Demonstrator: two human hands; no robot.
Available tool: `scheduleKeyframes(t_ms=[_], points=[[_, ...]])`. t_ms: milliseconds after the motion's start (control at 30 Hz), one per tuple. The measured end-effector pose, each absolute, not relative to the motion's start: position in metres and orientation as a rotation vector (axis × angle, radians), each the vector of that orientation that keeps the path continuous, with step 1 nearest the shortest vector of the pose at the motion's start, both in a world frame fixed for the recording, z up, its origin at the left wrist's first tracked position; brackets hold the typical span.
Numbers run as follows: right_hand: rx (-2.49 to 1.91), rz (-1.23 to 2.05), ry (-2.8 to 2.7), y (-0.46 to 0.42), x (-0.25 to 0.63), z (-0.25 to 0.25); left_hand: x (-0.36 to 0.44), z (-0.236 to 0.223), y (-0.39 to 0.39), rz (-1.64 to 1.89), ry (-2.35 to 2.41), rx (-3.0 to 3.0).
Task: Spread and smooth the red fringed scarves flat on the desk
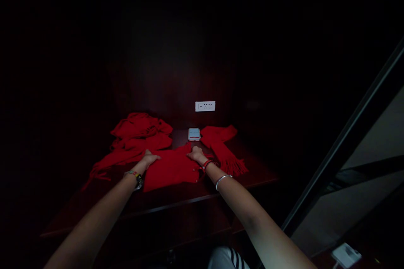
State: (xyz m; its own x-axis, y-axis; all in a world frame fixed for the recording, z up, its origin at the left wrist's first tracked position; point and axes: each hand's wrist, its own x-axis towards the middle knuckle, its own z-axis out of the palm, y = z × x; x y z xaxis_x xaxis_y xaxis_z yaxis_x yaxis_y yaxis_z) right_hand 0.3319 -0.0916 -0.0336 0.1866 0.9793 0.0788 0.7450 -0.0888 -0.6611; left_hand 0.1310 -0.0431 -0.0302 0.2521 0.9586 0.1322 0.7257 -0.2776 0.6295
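A red scarf (172, 170) lies spread in a flat, roughly rectangular shape near the table's front edge. At its left side, my left hand (150, 159) grips the edge with the thumb on top; the other fingers are mostly hidden. My right hand (196, 154) is closed on the far right edge of the same scarf, fingers bent. Farther left, a loose heap of red scarves (140, 128) trails strands toward the front. To the right rests another red scarf (222, 147), bent over, its fringe pointing forward.
A phone (194, 134) with a lit screen lies behind the scarf, between the heap and the fringed scarf. On the back panel sits a white power socket (205, 106). The dark wooden table (176, 205) ends just in front of the scarf. A slanted dark frame (344, 134) stands at right.
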Motion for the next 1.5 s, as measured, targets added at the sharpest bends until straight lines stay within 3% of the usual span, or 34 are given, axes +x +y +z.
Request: scheduleKeyframes(t_ms=[133,300,467,667,1033,1200,1500], points=[[-1.928,0.401,-1.645,-0.102,0.36,-0.039,0.143,-0.032,-0.04,0.607,1.926,2.02],[-2.31,-0.031,-1.716,-0.13,0.427,-0.065,0.208,-0.02,-0.058,0.554,1.764,2.379],[-2.452,0.092,-1.785,-0.141,0.457,-0.103,0.264,-0.051,-0.077,0.153,1.66,2.381],[-2.45,0.192,-1.893,-0.138,0.481,-0.099,0.267,-0.073,-0.073,0.185,1.702,2.399],[-2.383,0.153,-2.041,-0.163,0.531,-0.096,0.29,-0.049,-0.075,0.159,1.775,2.509],[-2.352,0.181,-2.075,-0.162,0.531,-0.089,0.33,-0.045,-0.064,0.059,1.532,2.68],[-2.466,0.215,-2.001,-0.162,0.528,-0.087,0.393,-0.077,-0.037,-0.084,1.291,2.704]])
